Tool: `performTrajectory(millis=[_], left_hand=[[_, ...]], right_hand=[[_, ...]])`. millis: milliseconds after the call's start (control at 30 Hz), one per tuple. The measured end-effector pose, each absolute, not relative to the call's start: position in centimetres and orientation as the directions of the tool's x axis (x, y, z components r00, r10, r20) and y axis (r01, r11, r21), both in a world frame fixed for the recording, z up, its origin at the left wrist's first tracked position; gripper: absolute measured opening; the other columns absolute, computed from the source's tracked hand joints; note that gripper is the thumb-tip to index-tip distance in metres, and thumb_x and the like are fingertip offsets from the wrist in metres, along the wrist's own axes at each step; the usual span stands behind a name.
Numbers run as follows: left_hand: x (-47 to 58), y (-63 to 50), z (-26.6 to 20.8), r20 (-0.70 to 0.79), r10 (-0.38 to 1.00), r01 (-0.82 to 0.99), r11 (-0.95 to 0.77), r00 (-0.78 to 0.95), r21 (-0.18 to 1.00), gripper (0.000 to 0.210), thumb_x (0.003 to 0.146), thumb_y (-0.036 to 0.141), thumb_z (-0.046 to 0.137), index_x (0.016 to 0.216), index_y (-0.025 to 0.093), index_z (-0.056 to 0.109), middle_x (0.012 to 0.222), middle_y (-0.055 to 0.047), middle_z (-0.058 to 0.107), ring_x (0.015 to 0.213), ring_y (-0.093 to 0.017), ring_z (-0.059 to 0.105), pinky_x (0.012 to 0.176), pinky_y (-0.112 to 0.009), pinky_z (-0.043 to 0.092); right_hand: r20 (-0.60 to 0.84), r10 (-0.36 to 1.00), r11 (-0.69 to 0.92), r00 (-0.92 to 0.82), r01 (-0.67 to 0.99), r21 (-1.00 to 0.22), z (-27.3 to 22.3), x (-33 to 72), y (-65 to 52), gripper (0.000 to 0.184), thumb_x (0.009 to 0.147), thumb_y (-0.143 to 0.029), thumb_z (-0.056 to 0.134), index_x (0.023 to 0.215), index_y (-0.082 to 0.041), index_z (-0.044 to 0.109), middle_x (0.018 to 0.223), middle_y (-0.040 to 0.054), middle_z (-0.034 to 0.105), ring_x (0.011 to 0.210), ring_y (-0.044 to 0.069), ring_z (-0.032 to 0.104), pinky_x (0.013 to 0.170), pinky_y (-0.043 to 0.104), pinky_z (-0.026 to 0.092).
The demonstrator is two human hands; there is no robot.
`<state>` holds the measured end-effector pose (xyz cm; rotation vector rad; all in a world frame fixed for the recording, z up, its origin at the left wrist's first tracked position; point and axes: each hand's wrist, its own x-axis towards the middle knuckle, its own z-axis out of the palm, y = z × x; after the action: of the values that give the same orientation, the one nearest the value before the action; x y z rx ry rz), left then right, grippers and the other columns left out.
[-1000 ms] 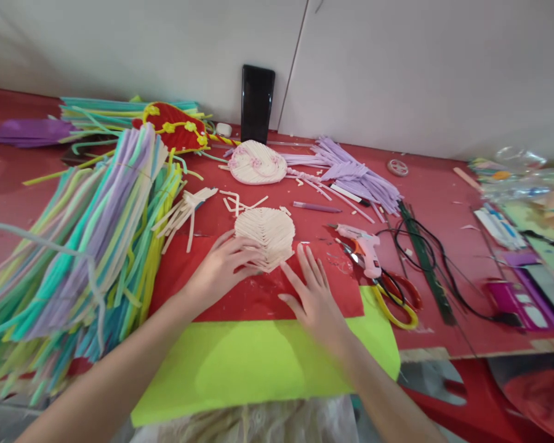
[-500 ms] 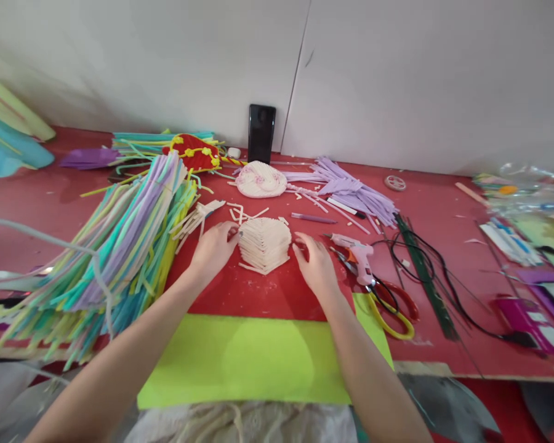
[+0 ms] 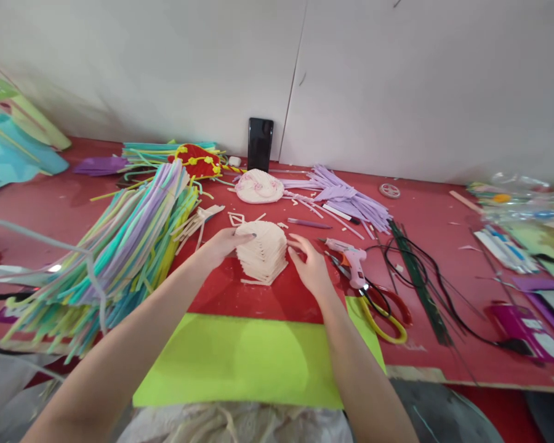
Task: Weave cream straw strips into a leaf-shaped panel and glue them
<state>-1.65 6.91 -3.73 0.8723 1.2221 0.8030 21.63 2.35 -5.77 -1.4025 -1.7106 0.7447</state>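
A cream fan-shaped piece made of layered pipe cleaners (image 3: 262,253) lies on a red sheet (image 3: 258,304) in front of me. My left hand (image 3: 225,241) pinches its upper left edge, thumb on top and the fingers hidden beneath. On the other side my right hand (image 3: 307,258) holds its fingers apart, with the fingertips close to the piece's right edge; I cannot tell if they touch it. Short cream pipe-cleaner lengths (image 3: 236,219) and a cream bundle (image 3: 194,224) lie just behind my left hand. A finished white-and-pink oval piece (image 3: 259,186) rests farther back.
A big bundle of coloured pipe cleaners (image 3: 138,240) stands at the left. To the right are a pink glue gun (image 3: 353,258), scissors with red and yellow handles (image 3: 388,335) and black cables (image 3: 438,277). A phone (image 3: 260,144) leans against the wall; purple pipe cleaners (image 3: 351,197) lie nearby.
My left hand has moved its thumb onto the cream piece and taken hold of its edge. The piece looks slightly tilted or turned. My right hand stays beside it; the view has shifted slightly.
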Motion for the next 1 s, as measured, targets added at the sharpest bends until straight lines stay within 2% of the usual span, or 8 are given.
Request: performTrajectory(millis=[133,267,367,467,600,700,833,1000], left_hand=[[-1.8,5.7,-3.4,-0.359,0.925,-0.121,0.374,0.123,0.920,0.044,0.056,0.039,0.084,0.090,0.013,0.073,0.089,-0.010,0.075,0.078,-0.021,0.069,0.072,-0.030,0.051],[-1.9,4.1,-2.4,-0.296,0.954,-0.263,0.273,-0.051,0.925,0.042,0.060,0.037,0.081,0.094,0.015,0.071,0.088,-0.006,0.074,0.075,-0.017,0.068,0.068,-0.026,0.051],[-2.0,3.4,-2.3,-0.254,0.955,-0.361,0.185,-0.153,0.914,0.039,0.064,0.033,0.078,0.099,0.018,0.069,0.094,-0.004,0.073,0.077,-0.015,0.067,0.068,-0.024,0.051],[-1.8,2.9,-2.9,-0.245,0.961,-0.411,0.172,-0.131,0.895,0.035,0.068,0.027,0.074,0.102,0.019,0.066,0.099,-0.004,0.071,0.080,-0.014,0.067,0.070,-0.023,0.052],[-1.1,1.9,-3.7,-0.272,0.955,-0.473,0.188,-0.116,0.861,0.032,0.069,0.023,0.074,0.099,0.018,0.063,0.102,-0.004,0.069,0.082,-0.013,0.066,0.072,-0.023,0.052],[-1.0,1.0,-4.1,-0.269,0.957,-0.459,0.191,-0.111,0.867,0.034,0.068,0.025,0.076,0.099,0.018,0.062,0.104,-0.005,0.069,0.086,-0.016,0.066,0.073,-0.024,0.052],[-1.6,0.2,-4.6,-0.265,0.960,-0.430,0.203,-0.089,0.880,0.029,0.074,0.036,0.072,0.095,0.017,0.063,0.100,-0.006,0.070,0.090,-0.019,0.067,0.076,-0.027,0.052],[-2.7,-0.4,-4.8,-0.261,0.963,-0.425,0.206,-0.073,0.881,0.034,0.079,0.044,0.065,0.098,0.016,0.065,0.102,-0.010,0.071,0.095,-0.023,0.068,0.083,-0.036,0.053]], right_hand=[[0.167,0.986,0.145,0.017,0.412,-0.899,-6.0,21.7,2.6,0.041,0.091,-0.043,0.051,0.128,-0.024,0.053,0.124,0.0084,0.066,0.116,0.021,0.062,0.101,0.042,0.047],[0.150,0.980,0.102,0.129,0.321,-0.941,-6.2,21.7,2.8,0.047,0.092,-0.051,0.046,0.127,-0.021,0.053,0.118,0.0108,0.068,0.112,0.023,0.064,0.097,0.043,0.051],[0.157,0.983,0.120,0.092,0.319,-0.940,-6.2,21.5,2.6,0.049,0.094,-0.054,0.038,0.129,-0.023,0.052,0.115,0.0087,0.069,0.108,0.024,0.065,0.093,0.043,0.054],[0.124,0.992,0.111,0.020,0.315,-0.943,-6.0,20.9,2.4,0.052,0.094,-0.055,0.035,0.132,-0.023,0.051,0.108,0.0078,0.071,0.102,0.025,0.067,0.085,0.043,0.057],[0.017,0.995,0.029,-0.094,0.129,-0.991,-5.5,20.5,2.2,0.058,0.088,-0.050,0.054,0.139,-0.025,0.041,0.093,0.0044,0.071,0.090,0.022,0.069,0.079,0.039,0.058],[-0.023,0.995,-0.019,-0.096,0.046,-0.999,-5.2,20.6,2.2,0.066,0.080,-0.043,0.067,0.138,-0.027,0.041,0.086,0.0007,0.069,0.082,0.019,0.067,0.078,0.034,0.055],[-0.057,0.995,-0.058,-0.078,-0.012,-0.998,-5.5,20.7,2.5,0.068,0.076,-0.040,0.071,0.137,-0.028,0.043,0.088,0.0013,0.070,0.083,0.019,0.067,0.077,0.033,0.054],[-0.071,0.995,-0.071,-0.065,-0.009,-0.997,-5.8,20.3,2.5,0.075,0.073,-0.042,0.074,0.139,-0.028,0.040,0.087,0.0018,0.070,0.073,0.021,0.066,0.066,0.034,0.054]])
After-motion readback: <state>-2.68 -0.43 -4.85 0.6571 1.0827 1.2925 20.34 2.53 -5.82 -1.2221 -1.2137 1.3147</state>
